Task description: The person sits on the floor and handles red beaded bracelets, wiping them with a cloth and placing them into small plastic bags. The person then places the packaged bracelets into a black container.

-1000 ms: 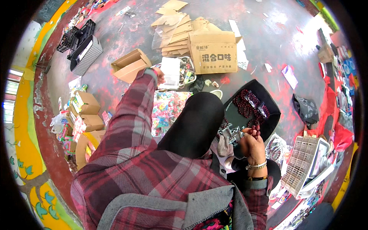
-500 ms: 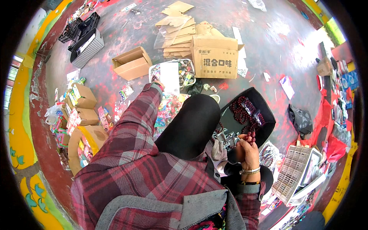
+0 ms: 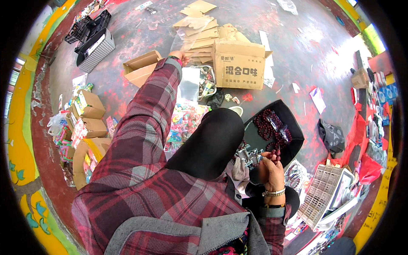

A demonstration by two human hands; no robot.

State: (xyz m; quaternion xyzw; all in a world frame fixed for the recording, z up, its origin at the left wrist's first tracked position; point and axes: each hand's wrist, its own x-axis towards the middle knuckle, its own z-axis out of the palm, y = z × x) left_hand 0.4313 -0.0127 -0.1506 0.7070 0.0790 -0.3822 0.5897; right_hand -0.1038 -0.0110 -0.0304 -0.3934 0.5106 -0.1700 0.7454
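My left hand (image 3: 182, 57) reaches far forward to the cardboard stack, its fingers closed on the edge of a clear plastic bag (image 3: 182, 41). Below it, a white sheet (image 3: 188, 85) lies across a white basket (image 3: 208, 78) of small mixed items. In my right hand (image 3: 274, 173), near my right knee, is a string of dark red beads (image 3: 275, 155). More dark red bead strings (image 3: 264, 126) lie in a black open box (image 3: 293, 146) just beyond. Beside my right fingers, a shiny metal device (image 3: 250, 156) stands by the box's near edge.
Flattened cardboard (image 3: 204, 42) is piled behind a printed carton (image 3: 239, 66). An open carton (image 3: 142, 68) stands left of it. Colourful small packets (image 3: 187, 123) lie beside my leg. At the right are a beige plastic crate (image 3: 321, 197) and a grey bag (image 3: 331, 135).
My left hand has moved forward from the white sheet to the clear plastic bag by the cardboard. My right hand keeps the beads, shifted only slightly.
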